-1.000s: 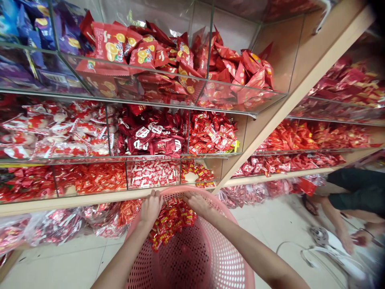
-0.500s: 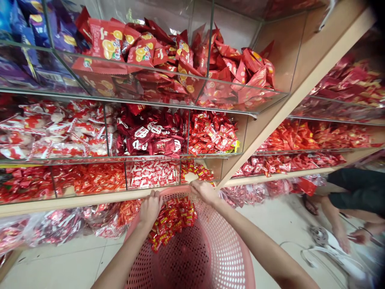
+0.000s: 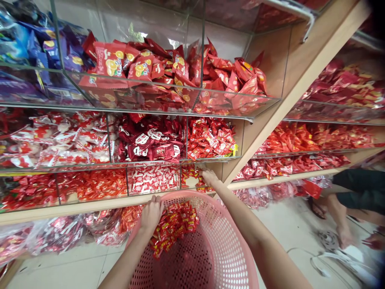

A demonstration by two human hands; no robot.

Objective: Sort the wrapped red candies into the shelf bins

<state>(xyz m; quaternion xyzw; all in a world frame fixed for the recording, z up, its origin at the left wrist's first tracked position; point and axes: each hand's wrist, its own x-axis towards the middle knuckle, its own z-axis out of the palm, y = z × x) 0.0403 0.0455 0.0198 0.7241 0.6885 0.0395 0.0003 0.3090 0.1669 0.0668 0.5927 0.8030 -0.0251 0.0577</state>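
Note:
A pink perforated plastic basket stands tilted below me against the shelf's front edge. My left hand is closed over its far rim. Inside, a pile of small red-and-yellow wrapped candies lies toward the far side. My right hand reaches past the rim into a bottom shelf compartment, its fingers partly spread over similar red wrapped candies. Between the candies there, a bare patch of the compartment floor shows. What the fingertips touch is partly hidden.
Clear dividers split the shelves into compartments of red-and-white candies, maroon packets and orange-printed red packets. A slanting wooden panel stands right. Plastic bags lie under the shelf. Another person's leg and a white cable are at right.
My right hand has left the basket's rim area and moved forward and right into the candy compartment. My left hand stays on the rim. The view has tilted slightly upward.

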